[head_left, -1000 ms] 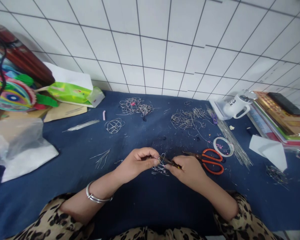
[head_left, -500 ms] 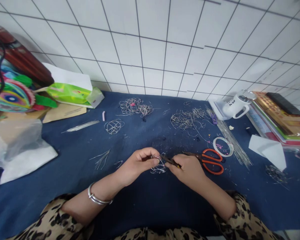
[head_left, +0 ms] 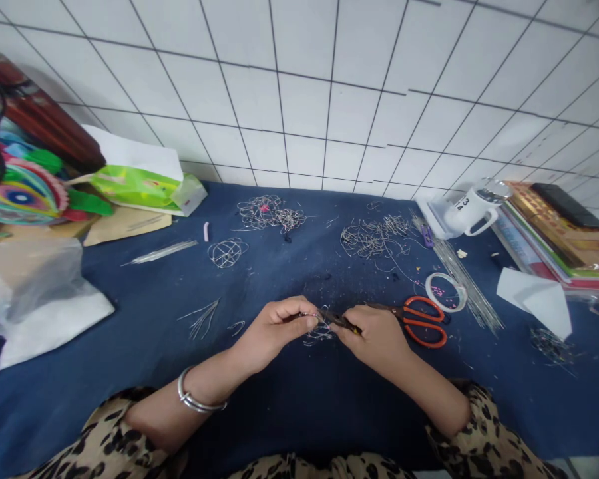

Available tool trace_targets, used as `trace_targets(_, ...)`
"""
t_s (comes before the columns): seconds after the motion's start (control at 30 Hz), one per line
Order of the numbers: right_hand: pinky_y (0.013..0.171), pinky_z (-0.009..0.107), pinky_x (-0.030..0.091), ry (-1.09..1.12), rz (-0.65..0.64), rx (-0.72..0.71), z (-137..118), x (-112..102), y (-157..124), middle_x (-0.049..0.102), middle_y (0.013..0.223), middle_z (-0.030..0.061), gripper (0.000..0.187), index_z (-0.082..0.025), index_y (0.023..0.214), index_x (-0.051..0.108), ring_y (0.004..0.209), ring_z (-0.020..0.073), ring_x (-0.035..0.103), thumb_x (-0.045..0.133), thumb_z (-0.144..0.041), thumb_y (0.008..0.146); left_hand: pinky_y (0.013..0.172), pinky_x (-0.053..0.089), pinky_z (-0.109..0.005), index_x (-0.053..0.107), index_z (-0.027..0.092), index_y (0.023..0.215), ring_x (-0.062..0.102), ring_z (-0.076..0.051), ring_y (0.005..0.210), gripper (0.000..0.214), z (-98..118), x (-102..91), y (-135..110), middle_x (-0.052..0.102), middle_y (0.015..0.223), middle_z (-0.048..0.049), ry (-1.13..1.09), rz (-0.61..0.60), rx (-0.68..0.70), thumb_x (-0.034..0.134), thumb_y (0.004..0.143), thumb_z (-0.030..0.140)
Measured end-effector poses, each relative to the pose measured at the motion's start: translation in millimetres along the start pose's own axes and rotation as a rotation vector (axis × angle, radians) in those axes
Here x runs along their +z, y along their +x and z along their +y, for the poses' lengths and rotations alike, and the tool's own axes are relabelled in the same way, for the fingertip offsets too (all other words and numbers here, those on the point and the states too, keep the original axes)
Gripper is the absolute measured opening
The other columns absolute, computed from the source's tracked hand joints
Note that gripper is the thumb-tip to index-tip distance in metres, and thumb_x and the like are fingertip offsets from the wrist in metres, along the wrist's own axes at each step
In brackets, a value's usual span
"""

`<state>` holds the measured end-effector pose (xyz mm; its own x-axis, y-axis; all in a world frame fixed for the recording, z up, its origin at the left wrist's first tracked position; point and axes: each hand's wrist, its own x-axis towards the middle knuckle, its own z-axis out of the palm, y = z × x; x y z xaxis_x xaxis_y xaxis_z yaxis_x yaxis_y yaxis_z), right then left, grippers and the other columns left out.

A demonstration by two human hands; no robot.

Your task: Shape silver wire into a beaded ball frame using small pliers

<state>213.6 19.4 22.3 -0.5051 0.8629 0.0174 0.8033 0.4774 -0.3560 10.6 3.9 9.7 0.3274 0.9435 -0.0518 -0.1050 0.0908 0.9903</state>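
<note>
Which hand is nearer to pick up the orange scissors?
Probably the right hand: it sits just beside the orange scissors, though it grips a small tool. The left hand is farther off, pinching the wire piece.

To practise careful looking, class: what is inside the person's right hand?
A dark, slender tool sticks out of the right hand, its tip at the beaded wire piece the left hand holds. Curled fingers cover its handle.

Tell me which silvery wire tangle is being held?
The small silver wire tangle pinched in the left hand, beside a dark tool in the right hand; the others lie loose farther back.
</note>
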Motion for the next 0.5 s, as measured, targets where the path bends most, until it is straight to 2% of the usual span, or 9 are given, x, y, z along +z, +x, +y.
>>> trace_targets(0.2,0.059,0.021,0.029,-0.049,0.039,-0.01,-0.1,-0.3,0.0,0.053,0.063,-0.0011,0.033,-0.018,0.063,0.051,0.062,0.0096,0.049,0.046,-0.043,0.085,0.064,0.036,-0.024,0.064,0.014,0.078,0.046,-0.011,0.067,0.01,-0.6,-0.3,-0.5,0.051,0.072,-0.0002,0.017,0.002,0.01,0.058,0.082,0.021)
trace_targets(0.5,0.06,0.022,0.028,-0.044,0.021,0.001,-0.2,0.3,-0.9,0.054,0.063,-0.0016,0.032,-0.018,0.064,0.051,0.062,0.0096,0.05,0.046,-0.042,0.085,0.066,0.037,-0.025,0.062,0.013,0.078,0.047,-0.012,0.069,0.012,0.4,1.9,0.7,0.052,0.072,-0.0007,0.046,0.001,0.022,0.056,0.083,0.022)
